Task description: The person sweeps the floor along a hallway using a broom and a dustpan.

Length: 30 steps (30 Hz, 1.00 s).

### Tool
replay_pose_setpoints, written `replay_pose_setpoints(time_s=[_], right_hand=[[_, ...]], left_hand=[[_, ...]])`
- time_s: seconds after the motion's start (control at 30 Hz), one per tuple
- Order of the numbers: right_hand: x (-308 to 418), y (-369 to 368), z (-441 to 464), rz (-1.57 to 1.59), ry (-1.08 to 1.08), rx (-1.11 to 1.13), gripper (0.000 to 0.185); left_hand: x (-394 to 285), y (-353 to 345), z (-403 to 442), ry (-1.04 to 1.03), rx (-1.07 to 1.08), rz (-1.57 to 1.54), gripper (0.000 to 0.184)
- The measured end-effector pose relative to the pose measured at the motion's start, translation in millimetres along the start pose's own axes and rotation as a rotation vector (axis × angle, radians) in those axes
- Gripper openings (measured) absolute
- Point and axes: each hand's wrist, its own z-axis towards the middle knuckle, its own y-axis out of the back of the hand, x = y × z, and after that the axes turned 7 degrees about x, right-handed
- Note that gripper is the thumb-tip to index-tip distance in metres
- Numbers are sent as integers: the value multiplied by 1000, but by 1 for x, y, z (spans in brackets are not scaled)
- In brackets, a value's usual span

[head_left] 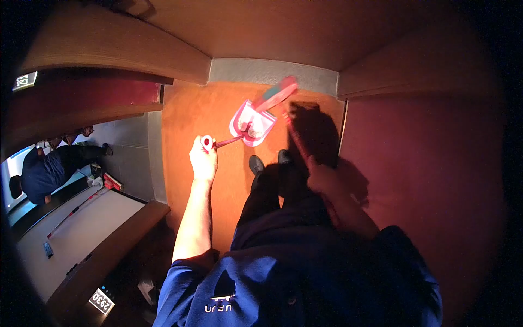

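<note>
My left hand [204, 159] is wrapped round the upper end of a dustpan's long handle. The handle runs down to a pink and white dustpan [253, 123] on the orange-brown floor. My right hand [327, 180] is in shadow, closed round the red handle of a broom. The broom head [277, 94], pink-red with a dark green part and blurred, touches or overlaps the far edge of the dustpan in view. Whether any dirt lies in the pan cannot be made out.
My dark shoes [256, 164] stand just behind the dustpan. Brown walls and a grey threshold [272, 71] border the floor. At the left, another person [49, 171] in dark clothes is beyond a white surface [90, 218] holding a long stick. A number sign [102, 301] is at lower left.
</note>
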Motion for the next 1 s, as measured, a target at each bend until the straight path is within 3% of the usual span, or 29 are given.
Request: replay_pose_setpoints(time_s=[0.13,0.2,0.33,0.43,0.5,0.57,0.67,0.73,0.87,0.97,1.0], right_hand=[[-2,-65,-2,244,226,86,68],[-23,-80,-18,282,308,-35,72],[-72,-50,-46,112,57,-247,62],[-112,-29,-40,447,-108,-180,48],[-124,-29,-25,847,471,-181,33],[-58,-8,-40,400,-37,-29,45],[-54,-74,4,567,69,27,69],[-29,-55,-22,623,163,133,73],[-57,-60,-55,649,170,82,66],[-98,-70,-56,387,105,-246,58],[-96,-52,-56,666,-8,-112,53]], left_hand=[[6,-3,0,-114,-35,-16,20],[14,-4,2,-104,-34,-18,19],[7,-2,5,-82,-33,11,19],[1,-1,4,-4,26,8,15],[-3,-1,2,-24,30,-59,15],[-2,-2,1,-46,26,-62,14],[5,2,3,-56,9,-31,15],[4,-2,4,-78,-8,-60,15],[7,-3,4,-86,-25,-31,16],[2,-2,2,7,23,-47,14],[-2,-1,2,-9,9,-16,13]])
